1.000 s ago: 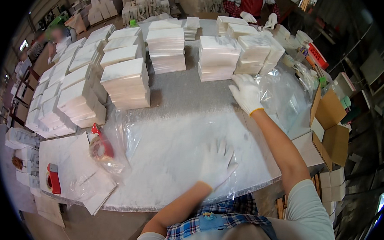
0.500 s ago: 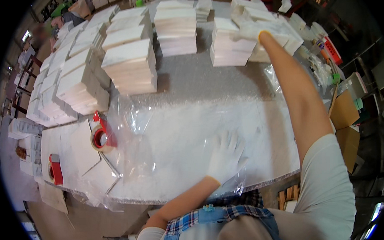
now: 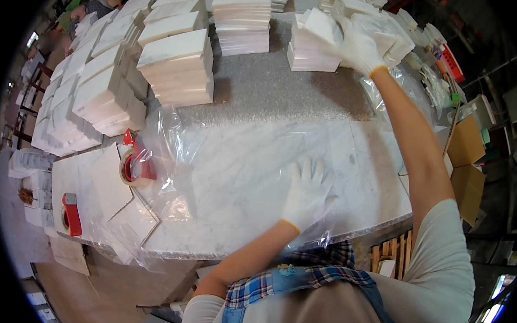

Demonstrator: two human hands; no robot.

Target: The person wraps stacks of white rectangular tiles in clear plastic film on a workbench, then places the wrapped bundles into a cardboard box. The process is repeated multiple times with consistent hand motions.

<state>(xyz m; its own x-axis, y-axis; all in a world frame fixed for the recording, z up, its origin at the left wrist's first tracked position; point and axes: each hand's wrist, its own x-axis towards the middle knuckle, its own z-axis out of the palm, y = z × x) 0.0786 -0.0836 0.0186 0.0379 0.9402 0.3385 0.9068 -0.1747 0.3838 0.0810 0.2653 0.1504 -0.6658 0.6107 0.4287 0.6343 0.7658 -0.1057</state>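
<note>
My left hand, in a white glove with a yellow cuff, lies flat with fingers spread on the white marble-patterned surface in front of me. Clear plastic film stretches over that surface and shows beneath and around the hand. Far to the right, my gloved right hand grips the right edge of a white marble tile. This tile sits tilted above a stack of similar tiles. Some of the fingers are blurred.
Several tall tile stacks stand at the far left, with another stack at the far middle. Two red tape dispensers lie on the left. Cardboard flaps and a red basket are at the right.
My right hand has drawn back slightly and now has a tile lifted and tilted at the stack. My left hand stays flat. The view has shifted a little.
</note>
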